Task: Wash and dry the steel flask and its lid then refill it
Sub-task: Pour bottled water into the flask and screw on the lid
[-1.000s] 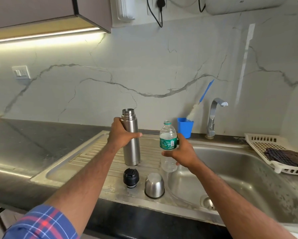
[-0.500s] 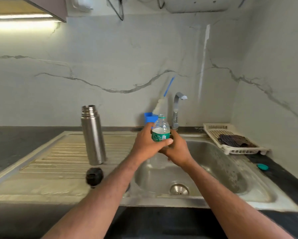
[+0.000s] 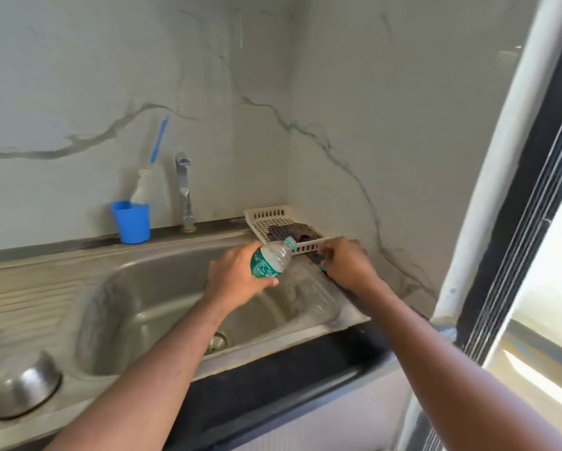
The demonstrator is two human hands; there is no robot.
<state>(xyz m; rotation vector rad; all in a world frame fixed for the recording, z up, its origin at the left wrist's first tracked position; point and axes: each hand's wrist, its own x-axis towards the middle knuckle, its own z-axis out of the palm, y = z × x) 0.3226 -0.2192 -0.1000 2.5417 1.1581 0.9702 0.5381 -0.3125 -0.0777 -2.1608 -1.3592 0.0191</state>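
The steel sink fills the middle of the frame. At lower left sits the flask's upturned steel cup lid. Centre frame, the left hand grips a tilted, uncapped water bottle; the right hand, fingers curled, pinches something small and teal on the tabletop beside the white basket.

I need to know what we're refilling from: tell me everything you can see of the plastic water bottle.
The plastic water bottle is small and clear, with ribbed shoulders, a green label round its middle and a teal ring at the neck. No cap shows on its mouth. It is tilted, neck pointing up and right toward the white basket, above the right end of the sink basin. The left hand grips its lower body, hiding the base. Motion blur hides the water level.
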